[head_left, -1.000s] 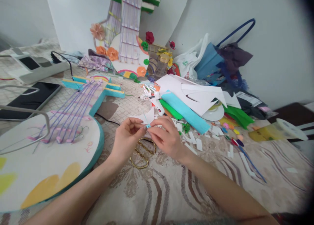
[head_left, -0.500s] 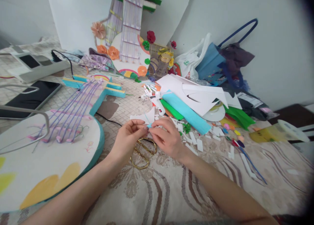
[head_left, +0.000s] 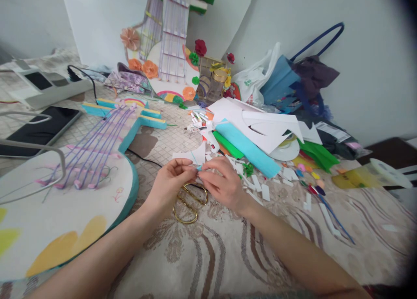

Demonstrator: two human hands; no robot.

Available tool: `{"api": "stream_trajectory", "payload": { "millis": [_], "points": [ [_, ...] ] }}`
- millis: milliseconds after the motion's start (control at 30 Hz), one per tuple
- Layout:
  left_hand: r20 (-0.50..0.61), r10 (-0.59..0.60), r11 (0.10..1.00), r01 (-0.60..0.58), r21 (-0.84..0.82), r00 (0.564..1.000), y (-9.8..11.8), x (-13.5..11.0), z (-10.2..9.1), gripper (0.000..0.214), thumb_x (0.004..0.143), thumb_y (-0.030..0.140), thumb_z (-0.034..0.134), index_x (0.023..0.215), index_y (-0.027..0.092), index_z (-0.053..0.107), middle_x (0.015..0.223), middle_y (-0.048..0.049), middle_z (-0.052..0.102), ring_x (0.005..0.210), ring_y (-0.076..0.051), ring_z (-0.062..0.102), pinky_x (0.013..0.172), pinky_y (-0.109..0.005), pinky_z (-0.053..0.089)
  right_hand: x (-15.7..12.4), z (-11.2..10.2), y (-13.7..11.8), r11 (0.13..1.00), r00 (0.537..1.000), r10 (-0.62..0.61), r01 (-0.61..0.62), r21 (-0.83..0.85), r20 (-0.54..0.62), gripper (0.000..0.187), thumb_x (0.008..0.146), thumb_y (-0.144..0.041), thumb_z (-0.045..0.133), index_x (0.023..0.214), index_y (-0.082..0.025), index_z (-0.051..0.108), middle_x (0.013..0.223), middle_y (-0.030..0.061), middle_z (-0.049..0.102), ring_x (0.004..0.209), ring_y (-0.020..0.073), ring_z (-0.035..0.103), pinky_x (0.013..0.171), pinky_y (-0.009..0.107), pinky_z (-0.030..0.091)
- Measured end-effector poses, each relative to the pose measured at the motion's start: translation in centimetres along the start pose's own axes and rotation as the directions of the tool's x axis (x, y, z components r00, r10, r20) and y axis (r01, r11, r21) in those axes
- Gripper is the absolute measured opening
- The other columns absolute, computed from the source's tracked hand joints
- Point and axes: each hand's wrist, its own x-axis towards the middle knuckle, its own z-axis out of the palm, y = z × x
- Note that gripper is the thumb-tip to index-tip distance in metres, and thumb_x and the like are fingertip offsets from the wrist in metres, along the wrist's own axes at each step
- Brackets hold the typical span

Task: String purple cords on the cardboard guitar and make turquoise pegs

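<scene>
My left hand (head_left: 171, 182) and my right hand (head_left: 221, 182) meet over the patterned cloth, fingertips pinched together on a tiny light-blue paper piece (head_left: 198, 167). A thin blue strip rises from it. Gold-handled scissors (head_left: 189, 203) lie on the cloth just under both hands. A white paper cutout (head_left: 192, 155) rests right behind my fingers.
A paper guitar craft (head_left: 65, 181) with purple strings fills the left. Another guitar (head_left: 169, 51) with paper flowers leans on the wall. Paper sheets, a turquoise roll (head_left: 247, 149), scraps and bags (head_left: 280, 79) pile up at the right. A black tablet (head_left: 42, 127) lies far left.
Both hands stay pinched on the blue piece, with only slight finger shifts. The view has drifted a little.
</scene>
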Motion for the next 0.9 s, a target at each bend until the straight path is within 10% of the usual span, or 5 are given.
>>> {"api": "stream_trajectory", "payload": {
  "millis": [333,467,633,900],
  "points": [
    [-0.010,0.033,0.999,-0.033,0.016,0.999,0.30,-0.12,0.23,0.032,0.066,0.022,0.076,0.089,0.014,0.056,0.069,0.0029,0.064,0.060,-0.007,0.056,0.060,-0.018,0.043,-0.02,-0.15,-0.42,0.984,0.994,0.109,-0.103,0.146,-0.031,0.027,0.082,-0.009,0.055,0.106,-0.022,0.059,0.103,0.0079,0.059,0.097,0.0195,0.056,0.085,0.038,0.049],
    [0.014,0.036,0.999,-0.036,0.033,0.999,0.47,-0.28,0.35,0.031,0.067,0.023,0.076,0.089,0.014,0.056,0.073,0.0020,0.065,0.063,-0.007,0.057,0.061,-0.018,0.044,0.39,-0.05,-0.47,0.780,0.867,0.498,-0.458,0.426,0.020,0.026,0.086,-0.020,0.053,0.113,-0.021,0.053,0.102,0.0075,0.059,0.091,0.0172,0.057,0.079,0.034,0.050],
    [0.044,0.055,0.994,-0.059,0.095,0.998,0.31,-0.28,0.35,0.026,0.069,0.024,0.076,0.086,0.014,0.059,0.073,0.0014,0.064,0.066,-0.009,0.058,0.064,-0.020,0.045,0.72,0.33,0.04,0.431,0.712,0.647,-0.637,0.639,0.273,0.019,0.082,-0.023,0.059,0.100,-0.018,0.056,0.079,0.0002,0.057,0.071,0.0114,0.056,0.063,0.024,0.047],
    [0.074,0.045,0.996,-0.051,0.075,0.996,0.15,-0.31,0.43,0.022,0.070,0.027,0.075,0.086,0.014,0.065,0.080,-0.0014,0.065,0.070,-0.011,0.060,0.071,-0.024,0.049,0.74,0.21,0.30,0.415,0.707,0.661,-0.623,0.663,0.250,0.012,0.082,-0.022,0.058,0.093,-0.018,0.057,0.073,-0.0017,0.055,0.064,0.0098,0.052,0.058,0.022,0.043]
  ]
}}
